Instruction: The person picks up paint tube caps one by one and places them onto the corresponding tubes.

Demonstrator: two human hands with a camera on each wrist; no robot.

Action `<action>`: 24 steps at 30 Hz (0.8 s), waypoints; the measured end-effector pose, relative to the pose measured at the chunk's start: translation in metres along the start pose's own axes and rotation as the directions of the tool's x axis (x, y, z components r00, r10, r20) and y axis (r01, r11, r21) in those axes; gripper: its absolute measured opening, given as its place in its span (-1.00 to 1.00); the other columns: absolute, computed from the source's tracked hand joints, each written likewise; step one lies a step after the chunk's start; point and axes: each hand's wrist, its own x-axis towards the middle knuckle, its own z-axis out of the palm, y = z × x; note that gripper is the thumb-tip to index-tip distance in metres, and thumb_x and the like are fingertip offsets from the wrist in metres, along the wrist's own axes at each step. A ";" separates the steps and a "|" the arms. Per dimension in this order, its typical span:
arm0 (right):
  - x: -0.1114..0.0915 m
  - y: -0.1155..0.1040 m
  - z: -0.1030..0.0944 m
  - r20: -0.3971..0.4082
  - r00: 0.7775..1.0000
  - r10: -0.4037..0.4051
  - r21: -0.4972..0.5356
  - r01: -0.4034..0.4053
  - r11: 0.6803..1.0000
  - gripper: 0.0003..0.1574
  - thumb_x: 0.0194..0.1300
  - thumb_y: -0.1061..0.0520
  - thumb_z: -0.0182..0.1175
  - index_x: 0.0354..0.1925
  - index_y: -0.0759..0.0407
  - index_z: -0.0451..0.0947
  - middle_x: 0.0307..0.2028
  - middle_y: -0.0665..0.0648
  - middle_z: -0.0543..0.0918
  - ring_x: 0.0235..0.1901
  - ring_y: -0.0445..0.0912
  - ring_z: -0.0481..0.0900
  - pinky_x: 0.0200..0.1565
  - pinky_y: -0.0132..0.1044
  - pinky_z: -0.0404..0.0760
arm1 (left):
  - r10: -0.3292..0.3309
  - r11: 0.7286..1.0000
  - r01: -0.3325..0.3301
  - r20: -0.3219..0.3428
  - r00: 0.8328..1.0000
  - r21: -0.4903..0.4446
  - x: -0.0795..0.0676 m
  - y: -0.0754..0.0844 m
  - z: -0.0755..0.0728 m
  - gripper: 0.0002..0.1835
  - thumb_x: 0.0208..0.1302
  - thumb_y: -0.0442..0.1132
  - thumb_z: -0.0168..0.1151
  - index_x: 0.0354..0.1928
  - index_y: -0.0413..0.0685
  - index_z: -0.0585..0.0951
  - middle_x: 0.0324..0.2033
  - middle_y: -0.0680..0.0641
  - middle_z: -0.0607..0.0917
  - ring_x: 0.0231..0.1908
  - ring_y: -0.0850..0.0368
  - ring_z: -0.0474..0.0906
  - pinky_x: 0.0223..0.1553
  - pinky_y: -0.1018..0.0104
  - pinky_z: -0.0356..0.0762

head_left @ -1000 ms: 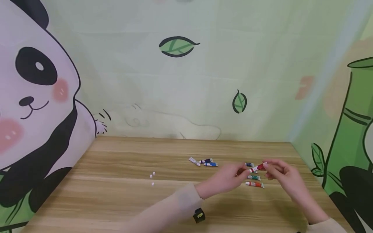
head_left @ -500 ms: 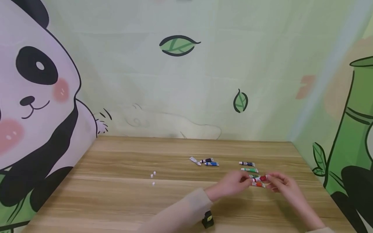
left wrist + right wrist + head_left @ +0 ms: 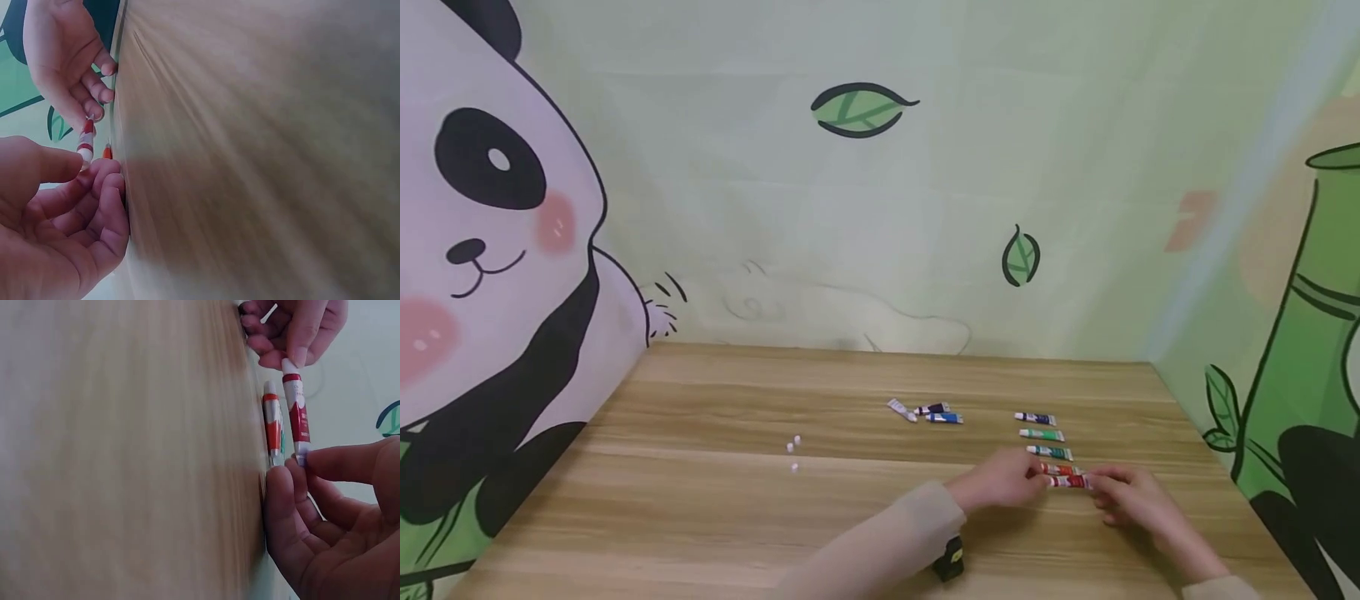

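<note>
A dark red paint tube (image 3: 300, 415) is held between both hands, just above the tabletop. My left hand (image 3: 1000, 482) pinches its white cap between thumb and finger. Its flat crimped end is pinched by my right hand (image 3: 1138, 497). Directly behind it lies an orange-red paint tube (image 3: 272, 422), whose cap end is partly covered by the left fingers in the head view. Farther back, roughly parallel in a column, come a dark green tube (image 3: 1050, 452), a light green tube (image 3: 1042, 435) and a dark blue tube (image 3: 1035, 418).
Left of the column, a white tube (image 3: 902, 409), a black tube (image 3: 932, 408) and a blue tube (image 3: 944, 418) lie close together. Small white pieces (image 3: 795, 467) sit farther left on the wooden table (image 3: 700, 500). A printed panda backdrop (image 3: 737, 167) borders the table.
Both hands have brought the dark red tube toward the near side, past the green tubes to in front of the orange-red one. The column's back tubes have come into view.
</note>
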 end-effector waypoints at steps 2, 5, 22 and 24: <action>0.002 0.001 -0.001 0.007 1.000 -0.003 -0.013 0.003 1.000 -0.51 0.46 0.18 0.13 0.07 0.65 0.44 -0.40 0.04 0.62 -0.40 -0.15 0.58 -0.40 -0.29 0.67 | -0.014 1.000 0.014 0.006 1.000 -0.001 0.000 0.001 0.000 -0.60 0.46 -0.19 0.17 -0.63 0.03 0.46 -0.74 0.19 0.33 -0.72 0.35 0.24 -0.67 0.51 0.21; 0.004 0.001 -0.002 0.019 1.000 0.000 -0.032 0.001 0.999 -0.56 0.45 0.21 0.13 0.04 0.64 0.47 -0.42 0.04 0.61 -0.41 -0.15 0.58 -0.39 -0.29 0.67 | -0.031 0.999 0.031 0.012 0.999 -0.007 0.000 0.001 0.000 -0.58 0.46 -0.19 0.19 -0.65 0.03 0.44 -0.76 0.18 0.32 -0.73 0.35 0.22 -0.68 0.50 0.18; 0.007 -0.004 -0.007 0.066 0.996 0.054 -0.046 -0.051 0.998 -0.69 0.36 0.30 0.20 -0.10 0.62 0.59 -0.49 0.07 0.68 -0.48 -0.18 0.65 -0.36 -0.35 0.68 | -0.111 0.993 0.109 0.058 0.992 0.037 0.003 0.004 -0.001 -0.67 0.37 -0.20 0.30 -0.60 0.00 0.54 -0.71 0.16 0.42 -0.69 0.33 0.30 -0.64 0.51 0.26; 0.008 -0.005 -0.006 0.068 0.996 0.054 -0.054 -0.050 0.997 -0.70 0.36 0.29 0.22 -0.13 0.61 0.60 -0.50 0.07 0.67 -0.48 -0.18 0.64 -0.37 -0.35 0.67 | -0.116 0.991 0.112 0.045 0.992 0.078 0.003 0.004 0.001 -0.72 0.37 -0.19 0.31 -0.54 0.00 0.57 -0.68 0.16 0.45 -0.66 0.33 0.33 -0.61 0.51 0.29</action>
